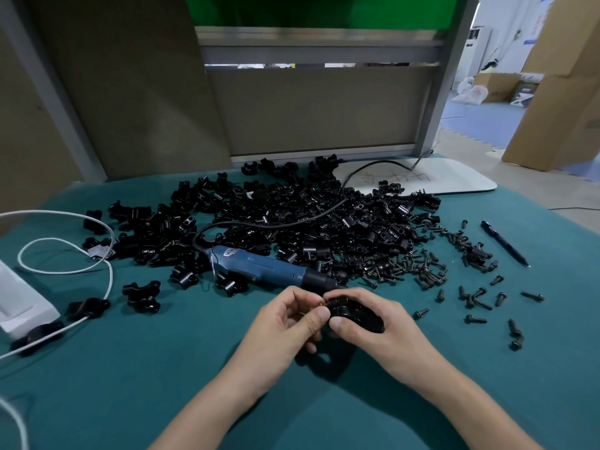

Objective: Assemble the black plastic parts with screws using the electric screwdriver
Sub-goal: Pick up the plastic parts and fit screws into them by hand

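Left hand [290, 321], right hand [378, 326] grip a black part [352, 315]; screwdriver [259, 264] (blue) lies just behind.

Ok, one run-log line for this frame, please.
left hand: pinches black plastic part at its end | right hand: grips same part | electric screwdriver: lying on cloth, unheld | screws: loose at right

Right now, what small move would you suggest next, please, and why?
Probably finish aligning the black part: the left hand pinches its end, the right hand grips it, and the electric screwdriver lies unused just beyond, so driving seems premature.
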Tool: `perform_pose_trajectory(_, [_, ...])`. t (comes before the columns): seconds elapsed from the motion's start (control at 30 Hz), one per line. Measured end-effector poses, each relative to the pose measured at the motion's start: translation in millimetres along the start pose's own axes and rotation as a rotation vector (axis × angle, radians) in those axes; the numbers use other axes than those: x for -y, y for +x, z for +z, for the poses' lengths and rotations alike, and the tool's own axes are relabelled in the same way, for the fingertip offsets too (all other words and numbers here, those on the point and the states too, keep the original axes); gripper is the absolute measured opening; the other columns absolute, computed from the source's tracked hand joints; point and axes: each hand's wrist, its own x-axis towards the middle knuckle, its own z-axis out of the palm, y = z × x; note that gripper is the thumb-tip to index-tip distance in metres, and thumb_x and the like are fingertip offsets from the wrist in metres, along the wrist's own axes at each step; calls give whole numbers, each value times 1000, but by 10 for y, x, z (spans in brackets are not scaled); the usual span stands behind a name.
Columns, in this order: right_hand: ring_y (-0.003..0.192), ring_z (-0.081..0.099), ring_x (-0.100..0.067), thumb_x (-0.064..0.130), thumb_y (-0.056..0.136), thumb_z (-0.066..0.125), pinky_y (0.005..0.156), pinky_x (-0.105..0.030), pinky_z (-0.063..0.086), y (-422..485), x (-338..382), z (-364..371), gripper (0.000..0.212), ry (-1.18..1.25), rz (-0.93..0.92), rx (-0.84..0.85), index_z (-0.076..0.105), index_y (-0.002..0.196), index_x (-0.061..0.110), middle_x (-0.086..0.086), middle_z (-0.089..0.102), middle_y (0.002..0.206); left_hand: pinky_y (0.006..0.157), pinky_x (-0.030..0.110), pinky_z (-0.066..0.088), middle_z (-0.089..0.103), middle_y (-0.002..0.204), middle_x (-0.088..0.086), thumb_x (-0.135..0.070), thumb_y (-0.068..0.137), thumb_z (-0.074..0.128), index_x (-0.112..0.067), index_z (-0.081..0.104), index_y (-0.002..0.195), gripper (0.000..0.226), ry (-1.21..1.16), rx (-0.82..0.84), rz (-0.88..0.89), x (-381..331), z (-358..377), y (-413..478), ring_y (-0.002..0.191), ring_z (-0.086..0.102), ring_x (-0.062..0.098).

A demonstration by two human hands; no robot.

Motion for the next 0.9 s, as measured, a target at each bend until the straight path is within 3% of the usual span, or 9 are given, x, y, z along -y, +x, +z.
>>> perform_pose_trajectory(0.13, [91, 70, -2, 41, 87, 72, 80, -11, 48, 4, -6, -2, 27, -21, 9, -28, 70, 113, 50, 14, 75, 99, 57, 23, 51, 66, 76, 2, -42, 84, 63, -5, 64, 94, 38, -19, -41, -76, -11, -34, 16, 63, 62, 14])
perform_pose_trajectory(0.27, [96, 69, 2, 34, 90, 73, 83, -8, 46, 3, 15, 8, 28, -1, 4, -4, 70, 111, 52, 18, 76, 103, 55, 24, 50, 66, 70, -1, -46, 87, 58, -6, 65, 83, 41, 54, -3, -82, 4, -32, 20, 60, 61, 15])
perform_pose_trajectory(0.4, [95, 70, 1, 29, 93, 74, 83, -9, 47, 1, 12, 4, 30, 2, 25, 22, 71, 113, 52, 15, 76, 103, 57, 22, 51, 67, 70, -3, -41, 84, 61, -4, 66, 88, 38, 51, -21, -43, 8, -17, -3, 62, 62, 10])
perform_pose_trajectory(0.63, [96, 75, -14, 51, 83, 74, 91, -23, 56, 13, -38, -5, 33, 70, 59, 39, 71, 116, 49, 6, 77, 105, 60, 21, 52, 67, 69, -5, -19, 94, 65, -9, 68, 87, 12, 128, -80, 30, 30, -8, -22, 64, 62, 7])
perform_pose_trajectory(0.8, [101, 76, -20, 47, 84, 76, 95, -37, 60, 33, -73, -4, 34, 149, 83, 58, 73, 118, 42, 2, 77, 111, 64, 20, 53, 68, 72, -4, -16, 93, 68, -11, 69, 88, 6, 165, -97, 84, 41, -15, -37, 67, 63, 7])
perform_pose_trajectory(0.9, [104, 75, -21, 44, 85, 76, 92, -36, 61, 37, -65, 12, 31, 205, 91, 64, 75, 115, 39, 3, 77, 114, 67, 20, 54, 74, 85, -3, -8, 92, 70, -12, 69, 92, 4, 168, -105, 96, 49, -19, -28, 71, 66, 8])
